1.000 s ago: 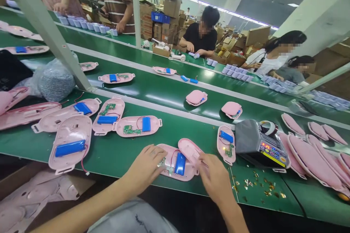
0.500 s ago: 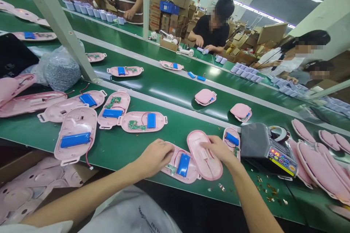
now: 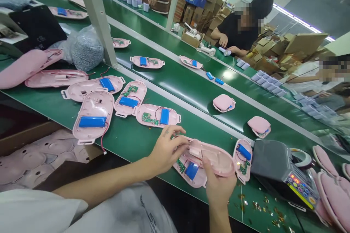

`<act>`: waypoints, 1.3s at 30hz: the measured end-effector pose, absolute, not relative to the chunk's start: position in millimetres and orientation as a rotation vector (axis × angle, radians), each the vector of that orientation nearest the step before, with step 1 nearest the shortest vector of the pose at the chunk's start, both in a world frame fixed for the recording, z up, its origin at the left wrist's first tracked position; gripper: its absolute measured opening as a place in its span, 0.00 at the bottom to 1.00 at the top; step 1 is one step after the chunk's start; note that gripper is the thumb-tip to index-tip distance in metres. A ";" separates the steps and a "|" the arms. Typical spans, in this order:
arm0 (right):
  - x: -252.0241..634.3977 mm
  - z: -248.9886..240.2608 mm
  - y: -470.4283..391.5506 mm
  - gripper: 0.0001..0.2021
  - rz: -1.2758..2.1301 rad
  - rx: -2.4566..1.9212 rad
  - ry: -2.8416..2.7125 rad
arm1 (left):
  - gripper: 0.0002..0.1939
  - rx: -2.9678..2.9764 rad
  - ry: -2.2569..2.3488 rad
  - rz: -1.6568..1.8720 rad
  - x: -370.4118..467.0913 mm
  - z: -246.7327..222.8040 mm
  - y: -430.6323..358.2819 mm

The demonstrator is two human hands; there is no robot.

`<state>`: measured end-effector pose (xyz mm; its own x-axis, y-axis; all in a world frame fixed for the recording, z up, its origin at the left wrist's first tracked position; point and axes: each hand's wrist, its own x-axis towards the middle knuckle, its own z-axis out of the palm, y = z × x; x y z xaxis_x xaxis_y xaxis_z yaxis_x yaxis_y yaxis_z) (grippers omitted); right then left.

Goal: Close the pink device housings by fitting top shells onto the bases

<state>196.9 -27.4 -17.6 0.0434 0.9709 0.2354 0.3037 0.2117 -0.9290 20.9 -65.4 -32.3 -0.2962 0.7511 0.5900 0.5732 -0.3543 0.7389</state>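
Note:
My right hand (image 3: 220, 185) grips a pink cover (image 3: 218, 157) near its right end, thumb on the hollow inner side. At the cover's left end are the bent fingers of my left hand (image 3: 169, 149), thumb and fingertips pressed together near its edge; what they pinch is too small to make out. Below the raised cover, a pink shell (image 3: 199, 182) with a blue battery (image 3: 191, 170) and a green circuit board (image 3: 181, 166) lies on the green table (image 3: 131, 145), partly hidden. Another pink shell (image 3: 172, 111) with a battery and board lies just beyond my left hand.
Several open pink shells (image 3: 93, 109) lie at left. A grey tape dispenser (image 3: 273, 164) stands at right near scattered scraps (image 3: 276, 215). Beyond, a belt (image 3: 188, 89) carries pink parts. A metal post (image 3: 95, 18) rises at left. A person in black (image 3: 236, 29) works across the line.
The pink cover has been raised and tilted, with its inside towards me. My left hand has moved from the lower shell to the cover's left end. The view has shifted.

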 end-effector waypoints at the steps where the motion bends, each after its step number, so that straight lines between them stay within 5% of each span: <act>1: 192.8 -19.3 -31.7 0.25 0.842 -1.260 -1.391 | 0.08 1.716 1.639 1.777 22.8 -34.7 -64.0; 5: 180.8 -24.7 -41.3 0.31 0.991 -1.207 -1.184 | 0.03 1.258 1.339 1.839 28.9 -45.1 -58.3; 9: 180.2 -30.9 -41.0 0.33 0.990 -1.208 -1.166 | 0.18 0.796 1.105 1.611 19.8 -45.4 -52.8; 19: 187.8 -35.2 -24.5 0.36 1.183 -1.318 -1.268 | 0.13 0.832 1.019 1.461 3.6 -47.1 -43.7; 27: 186.2 31.5 29.4 0.22 0.267 -0.980 -2.398 | 0.11 0.883 1.154 1.461 8.1 -42.9 -49.8; 31: 160.5 38.0 42.7 0.15 0.347 -0.982 -2.841 | 0.06 0.929 1.314 1.473 10.0 -39.9 -50.4; 39: 164.5 29.0 34.7 0.14 0.359 -1.102 -2.741 | 0.08 0.924 1.224 1.407 9.1 -45.7 -43.4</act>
